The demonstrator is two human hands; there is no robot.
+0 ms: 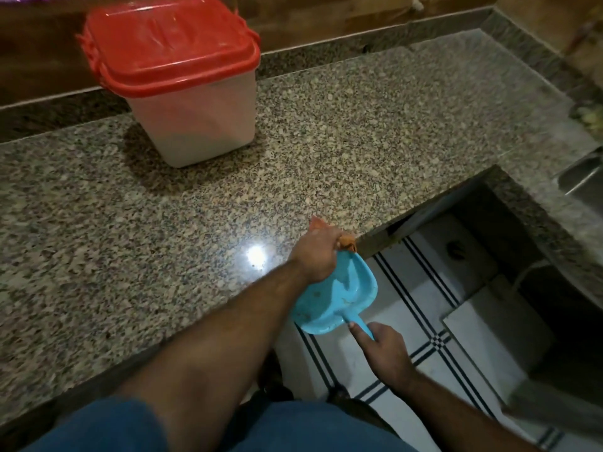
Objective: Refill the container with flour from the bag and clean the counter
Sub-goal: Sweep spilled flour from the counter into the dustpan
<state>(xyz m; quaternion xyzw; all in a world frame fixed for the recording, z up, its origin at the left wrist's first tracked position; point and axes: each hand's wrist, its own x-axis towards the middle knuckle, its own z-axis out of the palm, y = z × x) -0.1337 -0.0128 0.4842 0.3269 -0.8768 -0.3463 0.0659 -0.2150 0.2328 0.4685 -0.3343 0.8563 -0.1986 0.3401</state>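
One lidded container (182,83) sat on the counter (359,132). Left hand (315,256) bunched one orange cloth (346,243) at the edge; right hand (385,349) gripped one blue dustpan (336,296) by its handle.

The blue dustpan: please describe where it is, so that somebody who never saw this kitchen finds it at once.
Start from the speckled granite counter and follow its front edge toward the corner cut-out. The blue dustpan is held there just below the edge, above the tiled floor, by the right hand on its handle. It is the only blue object, shallow and scoop-shaped.

No readable text, label or number anywhere.
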